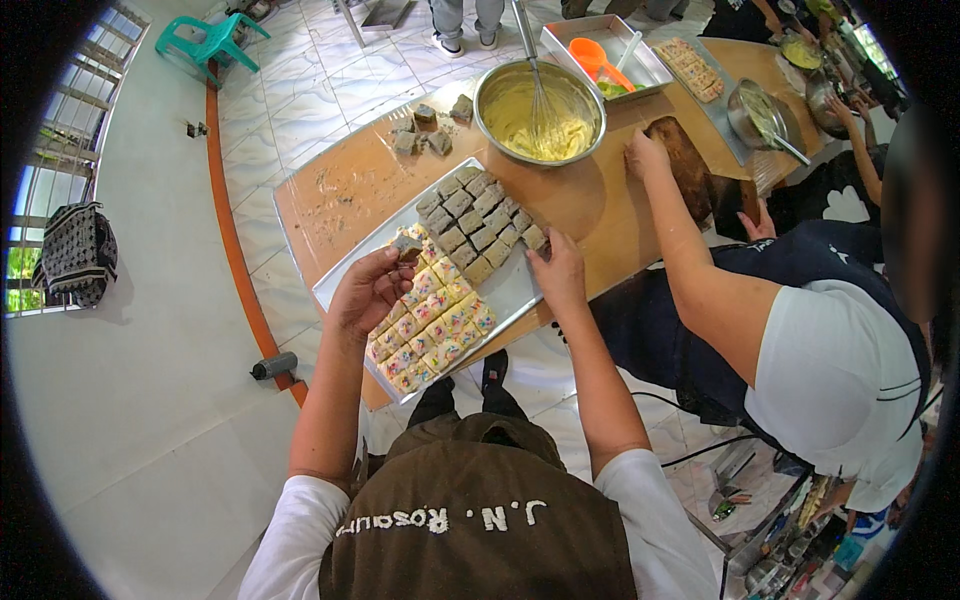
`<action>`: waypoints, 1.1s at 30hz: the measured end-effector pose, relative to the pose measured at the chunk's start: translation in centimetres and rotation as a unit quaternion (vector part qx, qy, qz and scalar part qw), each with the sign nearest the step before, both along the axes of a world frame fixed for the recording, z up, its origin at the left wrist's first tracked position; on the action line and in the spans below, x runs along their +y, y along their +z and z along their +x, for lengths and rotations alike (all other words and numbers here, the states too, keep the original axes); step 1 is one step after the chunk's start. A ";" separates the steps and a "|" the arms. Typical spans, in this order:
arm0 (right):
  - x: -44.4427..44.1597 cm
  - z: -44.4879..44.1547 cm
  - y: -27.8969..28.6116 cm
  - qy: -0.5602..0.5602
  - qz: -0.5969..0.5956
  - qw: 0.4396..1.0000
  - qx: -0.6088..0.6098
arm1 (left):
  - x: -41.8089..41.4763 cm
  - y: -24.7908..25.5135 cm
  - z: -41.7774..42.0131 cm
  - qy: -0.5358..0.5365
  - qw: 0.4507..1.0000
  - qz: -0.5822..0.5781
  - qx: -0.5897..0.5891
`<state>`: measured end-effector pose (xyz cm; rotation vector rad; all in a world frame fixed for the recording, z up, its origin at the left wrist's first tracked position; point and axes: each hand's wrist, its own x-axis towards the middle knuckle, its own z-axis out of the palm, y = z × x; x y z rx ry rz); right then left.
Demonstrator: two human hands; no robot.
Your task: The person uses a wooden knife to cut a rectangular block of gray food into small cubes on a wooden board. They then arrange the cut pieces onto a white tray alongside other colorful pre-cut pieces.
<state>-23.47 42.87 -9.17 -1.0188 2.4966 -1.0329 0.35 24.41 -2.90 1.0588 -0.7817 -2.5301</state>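
My left hand (pixel 365 295) pinches a small grey cake square (pixel 407 246) between thumb and fingers, above the frosted cake. Beneath it, the frosted cake (pixel 431 319), cut into squares with pale icing and coloured sprinkles, covers the near part of a shiny metal tray (pixel 512 279). Unfrosted grey cake squares (pixel 472 214) stand in close rows on the tray's far part. At their right edge, the thumb and forefinger of my right hand (pixel 562 271) close around a corner grey cake square (pixel 533 237), which still sits beside the others.
A steel bowl (pixel 491 142) of yellow batter or cream holds a whisk (pixel 536 97). Several loose cake pieces (pixel 437 141) lie at the table's far left. At my right, a co-worker's hand (pixel 647 155) touches a dark brown loaf-like slab (pixel 679 165). A rectangular pan (pixel 656 71) contains an orange scoop (pixel 587 54).
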 end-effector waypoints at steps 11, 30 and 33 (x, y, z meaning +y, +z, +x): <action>0.9 -0.9 -0.4 0.074 -0.025 0.997 0.013 | 0.4 0.0 -0.6 -0.005 1.000 -0.007 0.003; -0.4 -0.2 0.0 0.012 -0.043 0.994 -0.096 | 2.6 1.1 -2.1 -0.033 0.994 -0.093 -0.048; 0.0 0.6 0.6 -0.031 -0.123 0.988 -0.093 | 4.5 0.7 -3.3 -0.053 0.984 -0.144 -0.095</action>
